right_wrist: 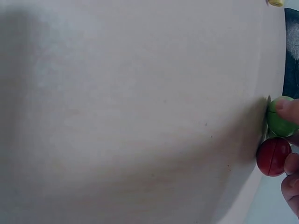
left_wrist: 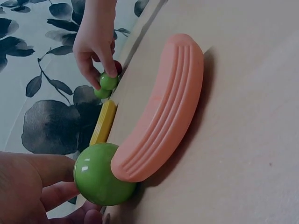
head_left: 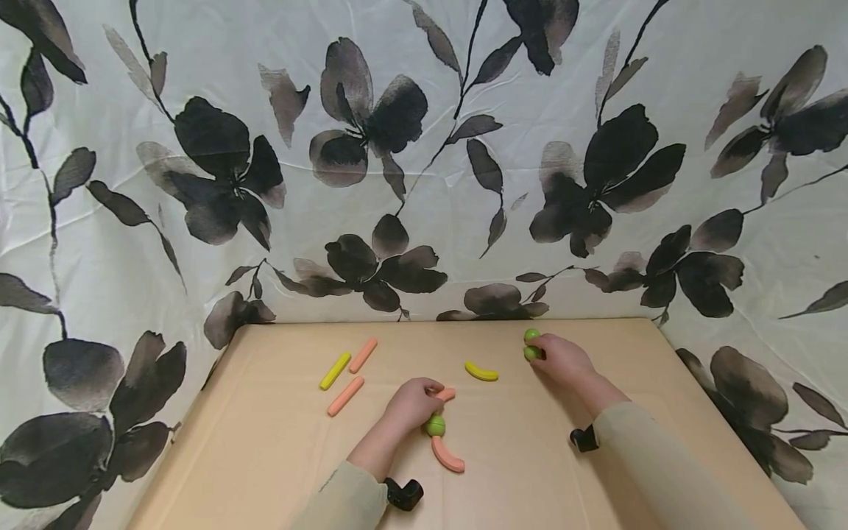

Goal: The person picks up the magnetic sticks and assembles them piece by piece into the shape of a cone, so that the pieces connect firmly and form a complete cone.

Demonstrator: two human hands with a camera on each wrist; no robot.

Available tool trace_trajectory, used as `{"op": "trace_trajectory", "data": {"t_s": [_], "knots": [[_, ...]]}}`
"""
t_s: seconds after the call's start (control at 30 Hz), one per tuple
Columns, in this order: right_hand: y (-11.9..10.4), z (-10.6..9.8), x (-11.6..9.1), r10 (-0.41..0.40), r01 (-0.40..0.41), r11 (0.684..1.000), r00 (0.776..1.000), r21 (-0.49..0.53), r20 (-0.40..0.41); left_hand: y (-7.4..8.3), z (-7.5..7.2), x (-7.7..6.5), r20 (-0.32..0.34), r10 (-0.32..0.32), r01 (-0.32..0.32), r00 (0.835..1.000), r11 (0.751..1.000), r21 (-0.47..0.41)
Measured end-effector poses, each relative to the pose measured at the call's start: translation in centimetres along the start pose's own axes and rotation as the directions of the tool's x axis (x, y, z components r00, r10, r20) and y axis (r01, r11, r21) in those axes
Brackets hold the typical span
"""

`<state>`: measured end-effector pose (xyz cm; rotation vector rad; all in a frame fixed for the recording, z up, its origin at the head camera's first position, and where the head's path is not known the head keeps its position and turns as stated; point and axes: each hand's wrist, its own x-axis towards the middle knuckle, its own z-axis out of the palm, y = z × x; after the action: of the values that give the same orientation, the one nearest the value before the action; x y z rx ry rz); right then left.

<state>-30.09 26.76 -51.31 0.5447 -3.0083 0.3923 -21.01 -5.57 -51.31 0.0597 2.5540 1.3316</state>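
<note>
My left hand (head_left: 414, 401) pinches a pink stick (head_left: 446, 394), mostly hidden by its fingers in the head view. Just nearer, a shiny green ball (left_wrist: 100, 173) touches that hand, and a curved pink stick (left_wrist: 163, 112) with grooves joins the ball. Over by the board's far edge, my right hand (head_left: 563, 361) holds a green ball (head_left: 532, 353) between thumb and fingers. Beside it are a second green ball (head_left: 531, 335) and a red ball (right_wrist: 274, 157), the red one hidden in the head view.
A curved yellow stick (head_left: 481, 372) lies between the hands. Left of them are a straight yellow stick (head_left: 335, 371) and two straight pink sticks, one farther (head_left: 363, 355) and one nearer (head_left: 346, 396). A flower-printed cloth (head_left: 490, 221) rises behind the tan tabletop (head_left: 265, 456).
</note>
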Motion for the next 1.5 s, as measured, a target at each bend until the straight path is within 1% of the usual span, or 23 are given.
{"op": "trace_trajectory", "data": {"t_s": [0.1,0.27,0.37,0.53,0.63,0.8,1.0,1.13,1.33,1.5], "knots": [[-0.2,0.0,-0.2,0.005,-0.005,1.000,1.000,-0.002,-0.013,0.0,0.0,0.0,-0.001,-0.002,0.002,1.000,1.000,-0.015],[-0.4,-0.3,-0.5,0.030,-0.029,0.999,0.999,0.043,-0.028,-0.1,0.2,0.1,-0.009,-0.011,0.011,1.000,1.000,-0.027],[-0.6,-0.4,-0.7,0.031,-0.029,0.998,0.999,0.063,-0.038,-0.1,0.1,0.1,-0.008,-0.017,0.016,1.000,0.999,-0.035],[-1.5,-0.8,-1.2,0.022,-0.017,0.995,0.998,0.097,-0.055,-0.2,0.0,0.0,0.000,-0.021,0.021,1.000,0.998,-0.064],[-2.4,-1.0,-1.7,0.029,-0.021,0.991,0.998,0.131,-0.054,-0.4,0.0,0.1,0.005,-0.021,0.021,1.000,0.996,-0.089],[-4.5,-0.7,-2.3,0.028,-0.024,0.984,0.999,0.174,-0.018,-0.5,-0.2,0.1,0.019,-0.018,0.020,1.000,0.990,-0.142],[-7.3,0.5,-2.8,0.012,-0.016,0.976,1.000,0.218,0.021,-0.8,-0.1,0.2,0.033,-0.004,0.010,0.999,0.983,-0.181],[-9.0,1.5,-3.0,-0.019,0.008,0.965,0.999,0.261,0.041,-1.1,-0.1,0.2,0.045,0.001,0.008,0.999,0.980,-0.201],[-10.7,3.0,-3.1,-0.056,0.022,0.949,0.993,0.314,0.100,-1.3,-0.2,0.0,0.059,-0.002,0.015,0.998,0.974,-0.227],[-11.5,3.6,-2.9,-0.066,0.023,0.944,0.990,0.330,0.121,-1.5,-0.1,0.1,0.058,-0.004,0.017,0.998,0.974,-0.227]]}}
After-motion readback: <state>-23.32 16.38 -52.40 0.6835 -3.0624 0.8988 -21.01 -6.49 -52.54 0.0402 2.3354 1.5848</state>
